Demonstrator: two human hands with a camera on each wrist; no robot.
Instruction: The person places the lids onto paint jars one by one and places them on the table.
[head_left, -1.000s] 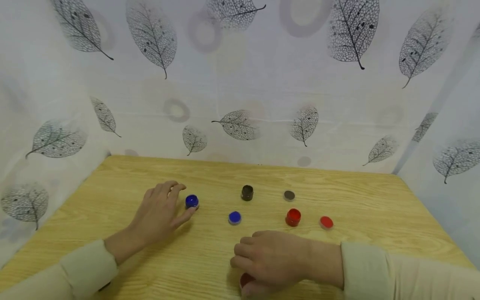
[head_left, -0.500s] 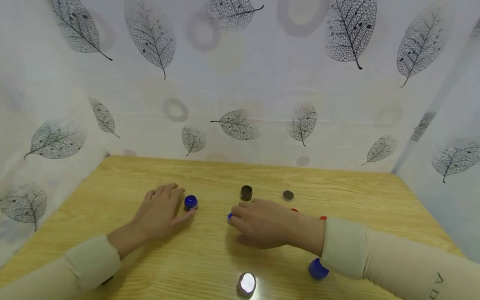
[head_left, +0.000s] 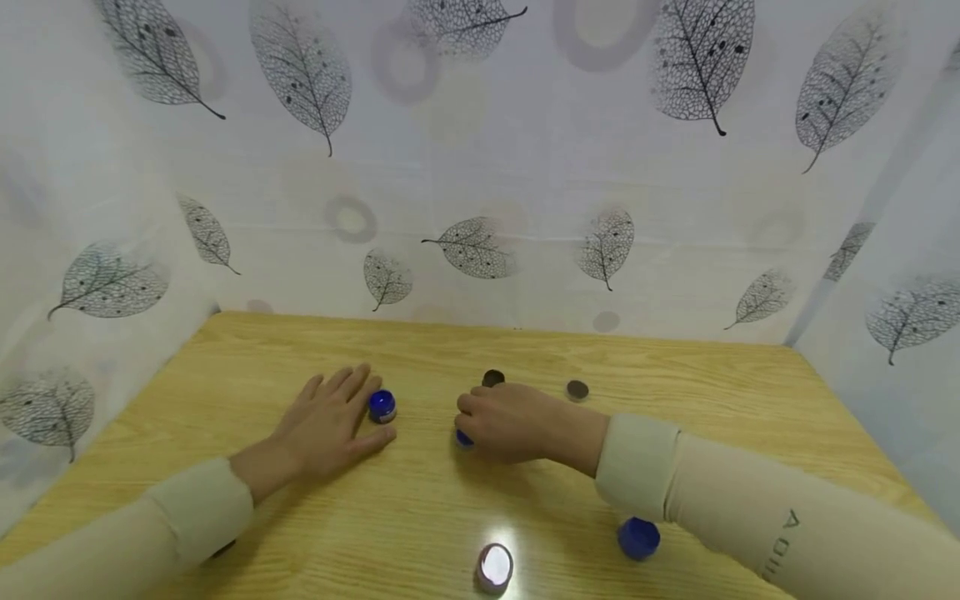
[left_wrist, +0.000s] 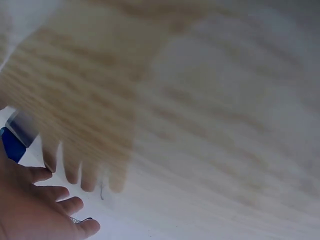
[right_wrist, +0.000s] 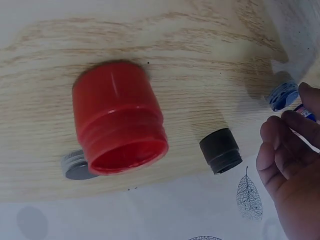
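Note:
My left hand (head_left: 326,425) lies spread beside a small open blue paint jar (head_left: 382,406), with straight fingers behind it and the thumb in front. In the left wrist view the blue jar (left_wrist: 14,142) shows at the left edge, by the hand. Palm down at mid-table, my right hand (head_left: 517,423) has curled fingers and pinches a blue lid (head_left: 463,437), mostly hidden in the head view. The right wrist view shows that lid (right_wrist: 283,96) at the fingertips. An open black paint jar (head_left: 493,379) stands just behind the right hand.
A dark lid (head_left: 577,390) lies at back right. An open red paint jar (right_wrist: 120,117) looms in the right wrist view; the right arm hides it from the head view. In front stand a jar with a glaring top (head_left: 495,568) and a blue container (head_left: 639,538).
My right hand has left the jar at the front and reached forward to the blue lid, its arm now covering the red jar and red lid. My left fingers have straightened beside the blue jar.

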